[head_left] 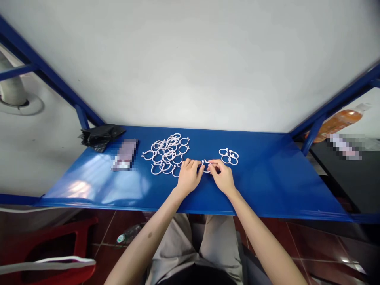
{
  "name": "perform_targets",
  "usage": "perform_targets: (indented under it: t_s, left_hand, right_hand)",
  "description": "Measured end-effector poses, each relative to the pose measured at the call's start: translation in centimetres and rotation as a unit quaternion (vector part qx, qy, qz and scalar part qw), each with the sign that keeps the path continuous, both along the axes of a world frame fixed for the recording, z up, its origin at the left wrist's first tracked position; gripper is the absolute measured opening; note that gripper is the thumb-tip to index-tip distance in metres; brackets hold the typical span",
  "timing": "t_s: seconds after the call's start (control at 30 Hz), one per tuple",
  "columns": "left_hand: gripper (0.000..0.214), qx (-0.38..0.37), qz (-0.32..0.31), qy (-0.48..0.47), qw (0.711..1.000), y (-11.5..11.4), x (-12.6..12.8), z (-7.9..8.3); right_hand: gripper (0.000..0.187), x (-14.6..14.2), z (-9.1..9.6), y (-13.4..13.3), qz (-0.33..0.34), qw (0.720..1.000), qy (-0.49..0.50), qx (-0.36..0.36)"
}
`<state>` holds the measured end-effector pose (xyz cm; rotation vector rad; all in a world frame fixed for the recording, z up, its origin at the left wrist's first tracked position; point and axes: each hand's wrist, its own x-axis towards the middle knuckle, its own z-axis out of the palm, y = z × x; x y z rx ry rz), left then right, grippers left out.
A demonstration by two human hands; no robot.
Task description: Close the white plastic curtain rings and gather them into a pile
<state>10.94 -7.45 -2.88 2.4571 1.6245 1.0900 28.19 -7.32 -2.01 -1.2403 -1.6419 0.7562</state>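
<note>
My left hand point(189, 174) and my right hand point(222, 176) meet near the middle of the blue table point(267, 178). Between them is one thin, whitish open ring point(206, 171) with small knobs at its ends, looking like a shower curtain ring. Each hand pinches one side of it with thumb and fingers, which hide part of the ring. Left of my left hand lies a loose pile of similar open rings point(169, 152), many overlapping. A smaller group of rings point(228, 156) rests just beyond my right hand.
A crumpled black plastic bag point(102, 136) and a blurred-out flat item point(126, 154) lie on the table's left. Blue frame bars rise at both sides before a pale wall point(190, 71). An orange drink bottle point(341, 122) is at right; a red stool point(80, 241) stands lower left.
</note>
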Motion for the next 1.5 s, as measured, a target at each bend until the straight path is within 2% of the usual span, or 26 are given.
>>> perform_targets:
  t_s: [0.13, 0.4, 0.53, 0.63, 0.77, 0.83, 0.97, 1.03, 1.23, 1.5]
  left_hand:
    - [0.013, -0.019, -0.018, 0.006, 1.0, 0.2, -0.2, -0.3]
    - [0.019, 0.017, -0.043, 0.003, 0.999, 0.5, -0.5, -1.1]
    - [0.021, 0.017, -0.04, 0.021, 0.999, 0.2, -0.2, -0.8]
    - [0.018, 0.02, -0.034, 0.047, 0.998, -0.2, 0.1, -0.1]
    - [0.018, 0.015, -0.024, 0.091, 0.995, -0.2, 0.3, 0.4]
    - [0.019, 0.012, -0.026, 0.103, 0.994, 0.1, 0.4, 0.3]
    - [0.021, 0.014, -0.031, 0.109, 0.993, 0.5, 0.4, 0.1]
    - [0.021, 0.017, -0.028, 0.107, 0.994, 0.6, 0.4, 0.0]
    - [0.021, 0.014, -0.028, 0.109, 0.994, 0.6, 0.4, -0.1]
    - [0.02, 0.006, -0.033, 0.104, 0.994, 0.5, 0.4, 0.0]
  right_hand:
    - [0.021, -0.1, 0.0, -0.2, 0.031, 0.999, -0.016, 0.004]
    - [0.017, 0.0, -0.8, 0.0, 0.058, 0.995, -0.041, 0.065]
    - [0.016, -0.2, -0.8, -0.4, 0.052, 0.993, -0.053, 0.092]
    - [0.019, -0.1, -0.2, 0.0, 0.019, 0.991, -0.061, 0.12]
    - [0.024, 2.6, 1.0, 3.4, -0.118, 0.974, -0.084, 0.177]
    - [0.026, 5.1, 1.4, 6.1, -0.159, 0.971, -0.106, 0.146]
    - [0.019, 9.9, 1.6, 10.4, -0.121, 0.977, -0.168, -0.042]
    - [0.014, 11.1, 1.4, 11.2, -0.098, 0.977, -0.176, -0.076]
    - [0.018, 10.9, 0.7, 11.0, -0.062, 0.979, -0.18, -0.075]
    - [0.026, 10.8, 0.4, 9.8, -0.127, 0.974, -0.184, -0.022]
